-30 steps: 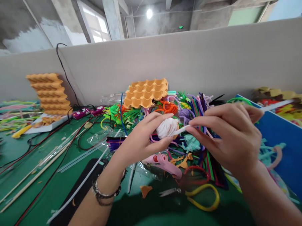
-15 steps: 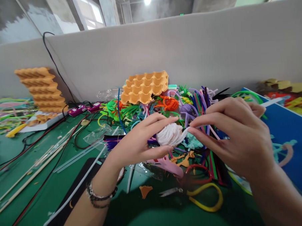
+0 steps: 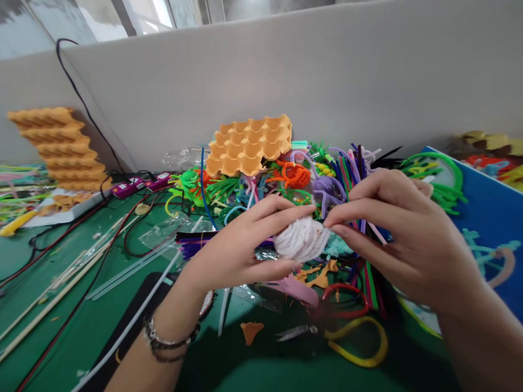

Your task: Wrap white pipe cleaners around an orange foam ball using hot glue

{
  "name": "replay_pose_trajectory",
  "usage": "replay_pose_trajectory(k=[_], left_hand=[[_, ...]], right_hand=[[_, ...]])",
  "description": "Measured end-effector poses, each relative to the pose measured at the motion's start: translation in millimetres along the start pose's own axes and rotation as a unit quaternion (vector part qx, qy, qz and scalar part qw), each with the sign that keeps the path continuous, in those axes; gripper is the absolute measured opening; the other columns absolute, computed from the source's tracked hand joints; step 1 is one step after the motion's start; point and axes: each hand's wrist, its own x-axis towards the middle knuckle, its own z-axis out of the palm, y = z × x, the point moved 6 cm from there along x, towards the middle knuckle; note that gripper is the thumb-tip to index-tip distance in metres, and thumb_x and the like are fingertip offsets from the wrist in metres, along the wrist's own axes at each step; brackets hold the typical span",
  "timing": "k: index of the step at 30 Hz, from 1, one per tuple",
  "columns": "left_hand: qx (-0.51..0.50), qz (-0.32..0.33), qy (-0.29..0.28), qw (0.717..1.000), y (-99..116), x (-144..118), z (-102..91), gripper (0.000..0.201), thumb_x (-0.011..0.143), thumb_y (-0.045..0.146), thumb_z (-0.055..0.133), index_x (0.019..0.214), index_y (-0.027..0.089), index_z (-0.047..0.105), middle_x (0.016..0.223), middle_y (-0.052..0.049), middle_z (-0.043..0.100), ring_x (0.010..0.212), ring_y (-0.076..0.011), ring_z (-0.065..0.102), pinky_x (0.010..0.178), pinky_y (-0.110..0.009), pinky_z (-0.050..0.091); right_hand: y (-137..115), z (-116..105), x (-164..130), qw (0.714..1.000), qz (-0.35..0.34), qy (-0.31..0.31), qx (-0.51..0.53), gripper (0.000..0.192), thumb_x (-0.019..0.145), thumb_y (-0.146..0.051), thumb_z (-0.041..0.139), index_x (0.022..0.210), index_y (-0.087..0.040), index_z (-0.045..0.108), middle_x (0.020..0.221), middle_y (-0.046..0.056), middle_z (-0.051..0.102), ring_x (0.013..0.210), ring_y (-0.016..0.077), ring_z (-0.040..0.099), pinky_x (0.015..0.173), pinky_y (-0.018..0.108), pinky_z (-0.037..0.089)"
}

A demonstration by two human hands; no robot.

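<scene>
A ball wound from white pipe cleaner (image 3: 301, 239) is held up above the table in the middle of the view. My left hand (image 3: 250, 242) grips it from the left, fingers over the top and thumb underneath. At its right side, the thumb and forefinger of my right hand (image 3: 393, 236) pinch the strand's end against the ball. Beneath my hands lie scissors with yellow and red handles (image 3: 383, 346), their blades pointing left. A pink handle (image 3: 298, 291) and torn orange card scraps (image 3: 251, 333) are close by.
Behind my hands spreads a heap of coloured pipe cleaners (image 3: 226, 192), an orange egg-tray piece (image 3: 253, 144) on top. A blue board (image 3: 496, 220) is at the right. Wooden sticks (image 3: 66, 279), cables and purple power sockets (image 3: 129, 188) occupy the left. A grey partition (image 3: 308, 72) stands behind.
The loose white strand that stretched from the ball to my right hand now lies against the ball. My right fingertips are closer to it. The view has tipped down slightly.
</scene>
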Motion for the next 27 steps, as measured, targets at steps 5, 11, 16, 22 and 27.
replay_pose_trajectory(k=[5, 11, 16, 22, 27], left_hand=[[-0.022, 0.020, 0.005, 1.000, 0.0, 0.4, 0.6, 0.050, 0.083, 0.030, 0.056, 0.128, 0.014, 0.043, 0.109, -0.011, 0.051, 0.103, -0.0172, 0.050, 0.089, -0.027, 0.044], [-0.033, 0.022, 0.005, 0.999, 0.9, -0.2, -1.0, 0.050, 0.082, 0.032, 0.056, 0.129, 0.019, 0.043, 0.109, -0.009, 0.052, 0.101, -0.0184, 0.050, 0.087, -0.030, 0.045], [-0.037, 0.031, 0.006, 0.999, 1.8, 0.0, -1.2, 0.049, 0.082, 0.031, 0.056, 0.127, 0.013, 0.044, 0.107, -0.010, 0.052, 0.100, -0.0170, 0.050, 0.087, -0.027, 0.044], [-0.051, 0.032, 0.002, 0.998, 1.3, 0.2, -1.0, 0.049, 0.082, 0.033, 0.056, 0.127, 0.015, 0.045, 0.106, -0.010, 0.053, 0.098, -0.0177, 0.051, 0.086, -0.028, 0.044], [-0.059, 0.030, -0.003, 0.998, 0.2, -0.7, -0.3, 0.049, 0.082, 0.033, 0.056, 0.126, 0.016, 0.045, 0.105, -0.010, 0.053, 0.096, -0.0177, 0.052, 0.084, -0.028, 0.045]], right_hand=[[1.6, 0.7, -0.9, 0.999, 0.004, -0.004, 0.037, 0.011, 0.086, -0.021, 0.049, 0.082, -0.024, 0.059, 0.074, 0.000, 0.047, 0.069, 0.0140, 0.048, 0.062, 0.032, 0.033], [0.0, 0.6, -1.7, 0.999, 0.003, 0.000, 0.039, 0.011, 0.086, -0.022, 0.050, 0.081, -0.024, 0.059, 0.073, 0.001, 0.048, 0.068, 0.0146, 0.049, 0.060, 0.032, 0.032], [-0.7, 1.2, -0.8, 0.999, 0.009, 0.001, 0.047, 0.012, 0.086, -0.022, 0.049, 0.080, -0.023, 0.059, 0.072, 0.000, 0.048, 0.068, 0.0147, 0.049, 0.060, 0.033, 0.031], [-4.3, 1.3, -0.4, 0.999, -0.006, 0.000, 0.046, 0.012, 0.087, -0.019, 0.049, 0.082, -0.022, 0.059, 0.072, 0.000, 0.047, 0.067, 0.0137, 0.046, 0.060, 0.033, 0.029], [-5.7, 2.3, -0.7, 0.999, -0.011, 0.001, 0.035, 0.014, 0.087, -0.018, 0.048, 0.083, -0.023, 0.060, 0.071, -0.001, 0.045, 0.066, 0.0134, 0.044, 0.060, 0.033, 0.024]])
